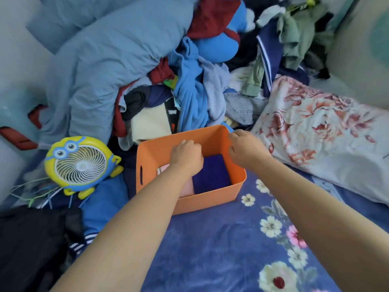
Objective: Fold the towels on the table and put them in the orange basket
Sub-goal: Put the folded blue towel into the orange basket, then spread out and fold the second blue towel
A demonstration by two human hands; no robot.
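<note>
We see the orange basket (212,198), a rectangular plastic tub with rounded corners and a slot handle in its left end wall, standing upright on a blue flowered bedcover. Inside it lie two folded towels side by side: a dark blue towel (211,173) toward the right, flat on the bottom with its near edge against the front wall, and a pink towel (186,189) to its left, touching it, largely hidden by a forearm.
</note>
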